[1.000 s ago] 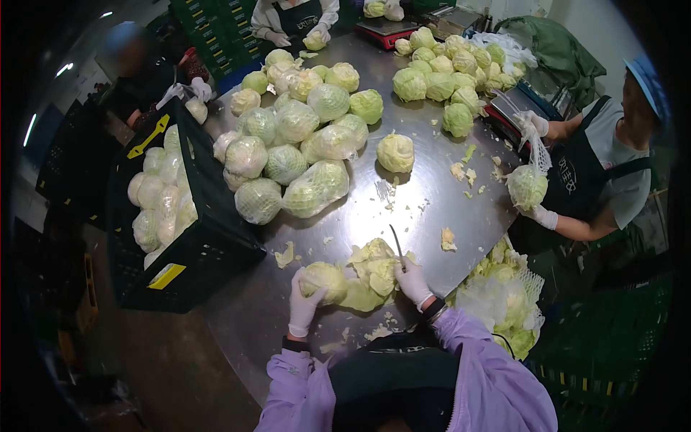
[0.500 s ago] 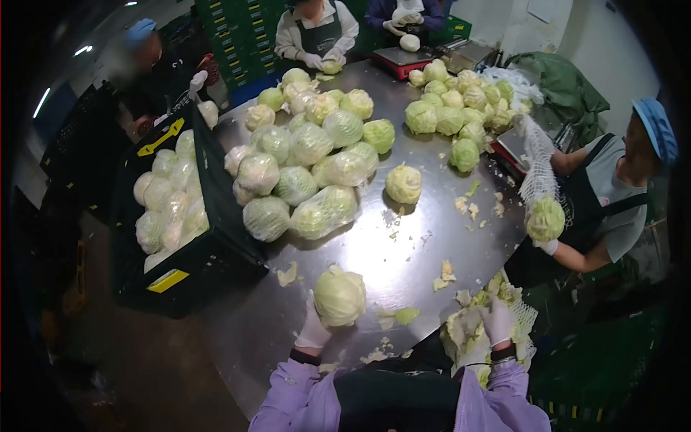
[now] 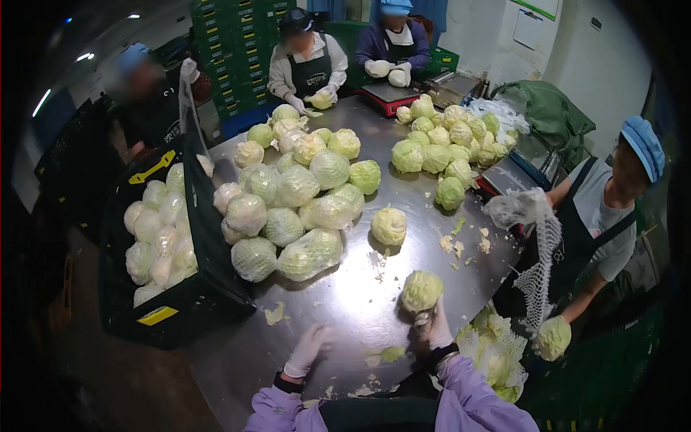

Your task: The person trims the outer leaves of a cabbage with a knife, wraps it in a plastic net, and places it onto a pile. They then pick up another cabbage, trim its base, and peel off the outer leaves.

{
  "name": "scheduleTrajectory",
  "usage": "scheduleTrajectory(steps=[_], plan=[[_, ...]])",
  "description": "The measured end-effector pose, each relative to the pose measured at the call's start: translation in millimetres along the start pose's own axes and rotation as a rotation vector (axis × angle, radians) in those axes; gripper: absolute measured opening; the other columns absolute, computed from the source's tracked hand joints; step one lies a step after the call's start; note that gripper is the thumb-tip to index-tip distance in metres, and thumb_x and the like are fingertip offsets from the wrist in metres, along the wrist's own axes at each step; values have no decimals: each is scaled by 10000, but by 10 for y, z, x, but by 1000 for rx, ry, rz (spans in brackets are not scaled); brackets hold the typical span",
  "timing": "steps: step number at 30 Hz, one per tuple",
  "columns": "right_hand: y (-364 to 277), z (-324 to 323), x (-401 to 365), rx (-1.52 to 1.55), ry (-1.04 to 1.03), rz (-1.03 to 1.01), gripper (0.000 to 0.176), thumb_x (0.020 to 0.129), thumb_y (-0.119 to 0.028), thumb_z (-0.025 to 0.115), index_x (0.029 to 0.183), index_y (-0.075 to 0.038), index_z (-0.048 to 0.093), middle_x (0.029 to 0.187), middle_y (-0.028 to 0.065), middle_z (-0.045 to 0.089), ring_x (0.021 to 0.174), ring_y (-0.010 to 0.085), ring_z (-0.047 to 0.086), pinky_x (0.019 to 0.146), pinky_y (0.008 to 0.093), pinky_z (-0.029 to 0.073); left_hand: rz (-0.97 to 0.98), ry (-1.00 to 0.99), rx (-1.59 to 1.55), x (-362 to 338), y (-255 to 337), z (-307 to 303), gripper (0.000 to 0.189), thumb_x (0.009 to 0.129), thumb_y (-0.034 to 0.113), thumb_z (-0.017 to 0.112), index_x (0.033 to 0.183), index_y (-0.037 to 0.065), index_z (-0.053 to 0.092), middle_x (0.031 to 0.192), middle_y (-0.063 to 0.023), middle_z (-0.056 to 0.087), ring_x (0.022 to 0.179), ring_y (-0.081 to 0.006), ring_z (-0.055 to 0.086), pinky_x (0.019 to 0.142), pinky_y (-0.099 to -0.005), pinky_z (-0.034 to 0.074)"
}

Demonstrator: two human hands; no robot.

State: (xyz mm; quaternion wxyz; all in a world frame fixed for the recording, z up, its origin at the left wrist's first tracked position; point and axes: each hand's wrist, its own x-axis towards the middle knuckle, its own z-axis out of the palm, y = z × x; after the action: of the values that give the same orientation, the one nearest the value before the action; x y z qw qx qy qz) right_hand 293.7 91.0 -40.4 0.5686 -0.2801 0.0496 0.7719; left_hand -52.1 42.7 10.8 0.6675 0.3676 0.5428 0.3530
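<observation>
My right hand (image 3: 437, 330), in a white glove, grips a green cabbage (image 3: 422, 291) from below and holds it up over the metal table. To its left, my gloved left hand (image 3: 311, 349) is empty, its fingers apart above the table near the front edge; motion blurs it a little. A single cabbage (image 3: 389, 226) sits on the table beyond both hands. Loose leaf scraps (image 3: 393, 353) lie between my hands. Beside my right forearm is a net bag (image 3: 497, 353) with cabbages or leaves in it.
Wrapped cabbages (image 3: 296, 186) are heaped on the table (image 3: 345, 302) at left, beside a dark crate (image 3: 216, 277) of more. Unwrapped cabbages (image 3: 435, 157) lie at the back right. A co-worker (image 3: 601, 209) at right holds netting and a cabbage; several others stand around the table.
My left hand no longer holds a cabbage and has dropped lower. My right hand has come from the net bag onto the table side and now holds a cabbage. The view has shifted.
</observation>
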Motion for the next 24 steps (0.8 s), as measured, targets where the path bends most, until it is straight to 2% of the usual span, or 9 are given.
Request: scheduleTrajectory(steps=[4, 8, 10, 13, 15, 16, 17, 19, 24], plan=[[-288, 445, 421, -253, 219, -359, 621, 889, -478, 583, 1356, -127, 370, 781, 61, 558, 472, 95, 452, 450, 199, 456, 45, 105, -114, -10, 67, -256, 419, 945, 300, 546, 1256, 28, 479, 1114, -67, 608, 919, -130, 624, 740, -236, 499], [8, 1391, 324, -660, 56, -333, 531, 931, -264, 549, 1392, -89, 350, 1101, 85, 636, 561, 74, 542, 487, 220, 501, 71, 262, -231, 164, 73, -512, 427, 927, 294, 579, 1256, 41, 482, 1073, -31, 590, 840, -84, 590, 658, -204, 471], [173, 1487, 563, -989, -73, -235, 433, 912, -153, 553, 1320, -45, 457, 939, 65, 646, 557, 68, 534, 484, 212, 465, 102, 328, -259, 331, 86, -594, 434, 920, 297, 588, 1257, 44, 482, 1100, -33, 577, 850, -75, 579, 641, -197, 465], [524, 1598, 1002, -1205, -257, -156, 422, 902, -183, 583, 1289, -40, 498, 916, 52, 634, 541, 65, 530, 480, 203, 447, 145, 449, -226, 685, -43, -768, 496, 892, 288, 631, 1286, 39, 462, 1219, -76, 534, 965, -104, 569, 716, -233, 486], [755, 1919, 1109, -1531, -232, -311, 385, 866, -205, 648, 1203, -37, 568, 924, 76, 632, 596, 86, 568, 534, 225, 464, 415, 580, 46, 931, -45, -772, 558, 867, 256, 666, 1318, 20, 435, 1259, -135, 523, 1057, -186, 565, 858, -302, 475], [835, 1919, 1289, -1705, -263, -438, 442, 833, -244, 680, 1213, -50, 563, 976, 119, 641, 694, 181, 623, 609, 300, 502, 382, 597, 87, 922, 169, -676, 639, 849, 208, 688, 1365, 5, 371, 1335, -202, 451, 1164, -254, 509, 981, -351, 405], [893, 1955, 1440, -1937, -337, -686, 529, 802, -280, 699, 1257, -70, 529, 1077, 174, 620, 822, 307, 628, 723, 372, 510, 388, 599, 86, 1024, 250, -645, 639, 849, 208, 688, 1365, 5, 371, 1335, -202, 451, 1164, -254, 509, 981, -351, 405], [934, 2088, 1616, -2094, -352, -713, 657, 766, -305, 727, 1330, -99, 461, 1170, 221, 573, 1000, 358, 593, 853, 400, 479, 327, 559, -42, 1137, 336, -631, 695, 831, 168, 703, 1382, 14, 308, 1329, -196, 402, 1190, -257, 435, 990, -332, 378], [1014, 1824, 1977, -1982, -381, -615, 803, 723, -342, 763, 1399, -137, 382, 1349, 222, 445, 1221, 344, 474, 981, 382, 414, 522, 454, -243, 1614, 21, -776, 738, 851, 145, 671, 1409, 28, 203, 1386, -204, 348, 1244, -260, 402, 1032, -334, 342]])
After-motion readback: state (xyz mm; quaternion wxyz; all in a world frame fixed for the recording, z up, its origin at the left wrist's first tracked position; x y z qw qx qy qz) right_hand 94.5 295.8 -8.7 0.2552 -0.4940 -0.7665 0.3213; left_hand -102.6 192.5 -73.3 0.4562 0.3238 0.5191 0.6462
